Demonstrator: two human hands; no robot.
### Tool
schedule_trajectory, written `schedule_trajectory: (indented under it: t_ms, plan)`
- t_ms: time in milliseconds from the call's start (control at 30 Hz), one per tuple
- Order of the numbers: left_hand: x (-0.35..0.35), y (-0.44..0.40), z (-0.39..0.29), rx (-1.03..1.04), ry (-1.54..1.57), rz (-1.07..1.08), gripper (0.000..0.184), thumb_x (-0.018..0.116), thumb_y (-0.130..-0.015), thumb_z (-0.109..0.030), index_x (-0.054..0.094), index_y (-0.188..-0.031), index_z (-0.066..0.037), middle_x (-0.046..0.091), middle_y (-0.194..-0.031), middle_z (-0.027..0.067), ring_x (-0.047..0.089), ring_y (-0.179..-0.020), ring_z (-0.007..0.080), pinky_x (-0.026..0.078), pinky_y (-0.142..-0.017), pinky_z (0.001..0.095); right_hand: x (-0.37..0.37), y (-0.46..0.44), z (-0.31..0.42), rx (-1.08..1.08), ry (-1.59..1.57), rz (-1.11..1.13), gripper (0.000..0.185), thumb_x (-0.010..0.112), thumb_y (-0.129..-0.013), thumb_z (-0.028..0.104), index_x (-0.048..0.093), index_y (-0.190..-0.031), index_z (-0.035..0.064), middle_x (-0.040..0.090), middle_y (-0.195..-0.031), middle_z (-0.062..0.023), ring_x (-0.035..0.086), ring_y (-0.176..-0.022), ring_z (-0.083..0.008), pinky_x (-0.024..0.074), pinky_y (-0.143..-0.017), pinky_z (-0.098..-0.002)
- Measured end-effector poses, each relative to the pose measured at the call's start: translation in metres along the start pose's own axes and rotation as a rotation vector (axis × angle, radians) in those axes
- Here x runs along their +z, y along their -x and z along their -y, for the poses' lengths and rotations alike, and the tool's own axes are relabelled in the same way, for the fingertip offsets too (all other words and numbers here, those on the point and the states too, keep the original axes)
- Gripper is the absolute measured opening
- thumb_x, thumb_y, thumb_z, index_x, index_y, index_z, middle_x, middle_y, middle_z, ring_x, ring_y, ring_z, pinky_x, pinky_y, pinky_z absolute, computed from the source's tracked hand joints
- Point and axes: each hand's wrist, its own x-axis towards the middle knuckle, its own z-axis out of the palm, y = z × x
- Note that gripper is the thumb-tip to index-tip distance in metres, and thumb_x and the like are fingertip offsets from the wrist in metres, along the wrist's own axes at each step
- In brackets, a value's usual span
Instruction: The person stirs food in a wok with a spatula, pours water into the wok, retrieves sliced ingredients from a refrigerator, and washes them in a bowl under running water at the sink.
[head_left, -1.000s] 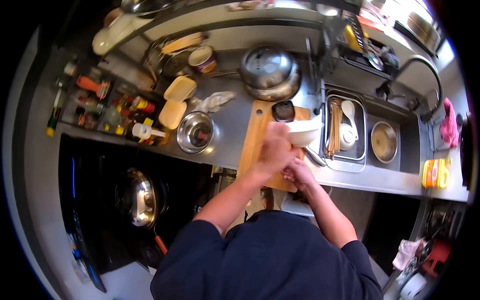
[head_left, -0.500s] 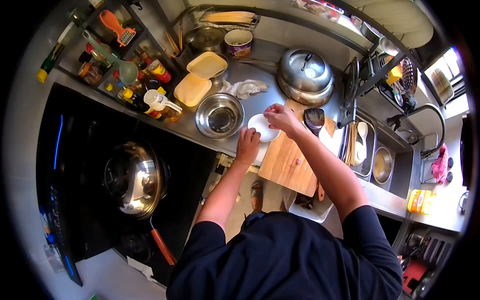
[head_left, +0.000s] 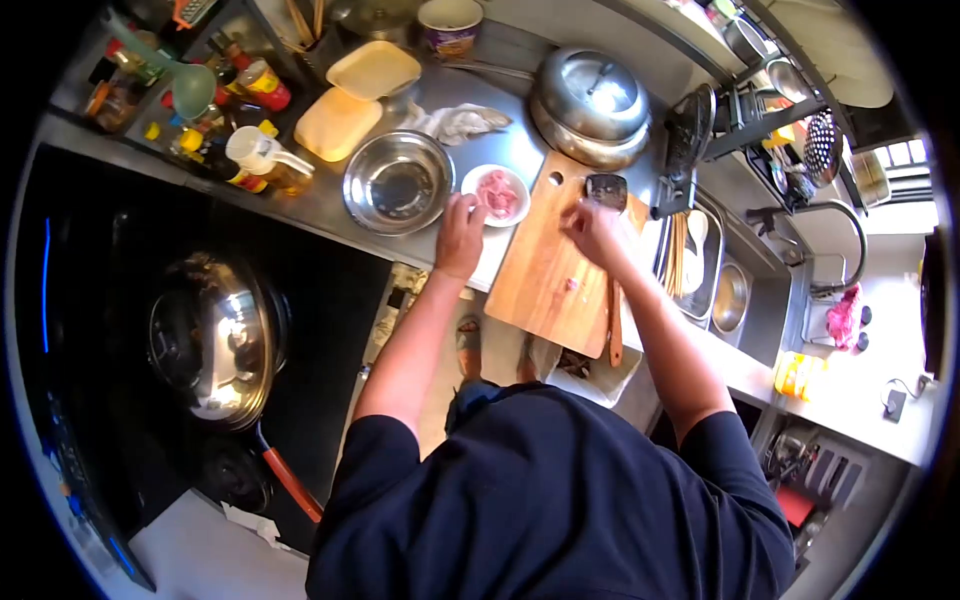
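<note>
A small white bowl (head_left: 522, 211) holding pieces of raw pink meat (head_left: 498, 192) stands on the counter beside the wooden cutting board (head_left: 530, 285). My left hand (head_left: 461, 238) is at the bowl's near left rim, fingers curled against it. Over the board is my right hand (head_left: 598, 236), its fingers bent and drawn together; whatever is between them, if anything, cannot be made out. Partly beneath that hand lies a spatula with a dark blade (head_left: 607, 190) and a wooden handle (head_left: 615, 335). A small scrap of meat (head_left: 571, 284) rests on the board.
Left of the white bowl is a steel bowl (head_left: 398, 183). Behind are yellowish trays (head_left: 338, 124), a cloth (head_left: 455, 122) and a lidded steel pot (head_left: 592, 105). A covered pan (head_left: 215, 340) sits on the black stove. Chopsticks and spoons lie by the sink on the right.
My right hand has moved from over the white bowl to the right, above the cutting board, uncovering the meat. My left hand stays at the bowl. The whole view has shifted.
</note>
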Motion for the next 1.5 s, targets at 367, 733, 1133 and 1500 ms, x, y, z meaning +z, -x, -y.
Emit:
schedule_trajectory:
  t_ms: [367,733,1133,1500]
  plan:
    - [-0.018,0.027,-0.03,-0.264,0.03,-0.102,0.029,0.062,-0.083,0.002,0.064,-0.11,-0.008,0.054,-0.127,0.0182,0.057,-0.113,0.0372,0.046,-0.096,0.0459,0.044,0.059,-0.047,0.042,-0.091,-0.126,0.015,0.066,-0.079,0.011,0.065,-0.09,0.0019,0.066,-0.091,-0.0223,0.065,-0.078,-0.0404,0.0529,-0.073,-0.0479]
    - [-0.058,0.084,-0.091,-0.514,0.269,-0.008,0.016,0.063,-0.088,-0.006,0.063,-0.103,-0.004,0.056,-0.112,0.0149,0.057,-0.107,0.0342,0.048,-0.091,0.0424,0.048,-0.003,-0.079,-0.021,0.351,-0.271,0.01,0.053,-0.08,0.002,0.06,-0.085,-0.0039,0.065,-0.082,-0.0285,0.067,-0.076,-0.0434,0.0543,-0.069,-0.0494]
    - [-0.06,0.099,-0.088,-0.58,0.337,-0.01,0.014,0.064,-0.087,-0.004,0.062,-0.102,-0.003,0.06,-0.105,0.0129,0.063,-0.089,0.0279,0.052,-0.078,0.0367,-0.012,-0.03,0.038,-0.061,-0.16,-0.076,0.021,0.068,-0.077,0.018,0.067,-0.089,0.0006,0.07,-0.084,-0.0195,0.069,-0.083,-0.0374,0.0532,-0.075,-0.0434]
    - [-0.064,0.08,-0.082,-0.594,0.357,-0.071,0.007,0.063,-0.089,-0.005,0.063,-0.096,-0.002,0.063,-0.093,0.0122,0.065,-0.081,0.0277,0.053,-0.074,0.0366,-0.003,-0.051,0.039,-0.164,-0.409,-0.269,0.029,0.064,-0.093,0.01,0.065,-0.121,0.0039,0.072,-0.102,-0.0114,0.069,-0.086,-0.0145,0.0544,-0.077,-0.0286]
